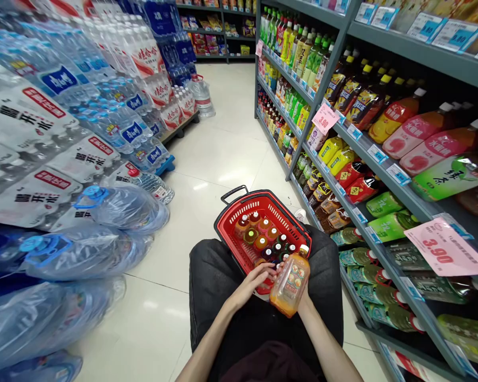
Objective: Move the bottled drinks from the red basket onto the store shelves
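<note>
Orange drink bottle, white-capped and labelled, sits upright in the right hand, whose grip is wrapped around its lower body from behind; most of that hand is hidden by the bottle itself. It is held just above the near rim of a red shopping basket that rests on the floor in front of the person's dark trousers. The left hand lies beside the bottle, fingers loosely curled, their tips touching its side and holding nothing of their own.

Inside the basket a cluster of small capped bottles stands packed toward the right, so stock remains there, while the one large bottle is out and not on any shelf. The drinks shelving to the right already looks densely filled, with bottles lying on their sides on the lower tiers and price tags hanging forward. Stacked cases of bottled water and large water jugs line the left of the aisle. The bottle's label text is too small to read, and the basket's near corner is covered by the hands.
</note>
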A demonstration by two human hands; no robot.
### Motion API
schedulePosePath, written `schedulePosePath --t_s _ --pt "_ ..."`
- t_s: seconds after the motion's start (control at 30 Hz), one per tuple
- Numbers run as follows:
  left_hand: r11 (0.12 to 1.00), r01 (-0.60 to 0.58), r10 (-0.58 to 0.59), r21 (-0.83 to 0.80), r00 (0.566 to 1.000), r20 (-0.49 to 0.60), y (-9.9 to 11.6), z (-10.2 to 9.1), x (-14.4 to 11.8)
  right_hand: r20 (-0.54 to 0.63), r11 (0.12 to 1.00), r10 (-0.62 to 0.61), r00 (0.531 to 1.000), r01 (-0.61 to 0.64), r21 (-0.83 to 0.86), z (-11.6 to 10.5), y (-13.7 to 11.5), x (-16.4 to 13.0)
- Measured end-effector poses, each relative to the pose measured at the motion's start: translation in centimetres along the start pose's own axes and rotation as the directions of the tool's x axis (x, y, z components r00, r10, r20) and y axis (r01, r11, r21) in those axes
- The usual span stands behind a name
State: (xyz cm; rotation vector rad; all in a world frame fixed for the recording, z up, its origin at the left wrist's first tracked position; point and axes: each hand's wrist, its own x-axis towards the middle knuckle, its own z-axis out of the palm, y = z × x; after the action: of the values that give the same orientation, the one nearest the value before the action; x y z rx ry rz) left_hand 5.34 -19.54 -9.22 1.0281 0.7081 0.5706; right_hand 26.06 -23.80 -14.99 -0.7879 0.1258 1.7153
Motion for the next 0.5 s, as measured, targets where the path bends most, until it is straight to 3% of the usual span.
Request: schedulePosePath --t_s 0.13,0.27,0.37,0.5 --pt "0.957 -0.036 0.056 0.288 0.997 -0.061 1.2 3.4 -0.8 -0.176 0.996 -0.081 0.981 0.086 0.018 1.3 -0.4 -0.5" --pt "0.877 -0.052 0.212 0.478 0.933 -0.289 0.2 5.9 -0.4 -0.224 0.991 -0.123 0.967 0.13 0.017 2.7 -1.5 -1.1" --pt "0.853 -0.055 0.268 0.519 0.9 -0.344 0.6 6.7 0.0 -0.115 0.991 -0.135 0.984 0.134 -0.014 3.9 -2.7 -2.0" --pt "0.919 -0.079 0.22 0.387 0.917 -0.333 3.0 7.7 -0.5 0.084 0.996 -0.071 0.994 0.075 -0.047 5.3 -4.7 -3.7"
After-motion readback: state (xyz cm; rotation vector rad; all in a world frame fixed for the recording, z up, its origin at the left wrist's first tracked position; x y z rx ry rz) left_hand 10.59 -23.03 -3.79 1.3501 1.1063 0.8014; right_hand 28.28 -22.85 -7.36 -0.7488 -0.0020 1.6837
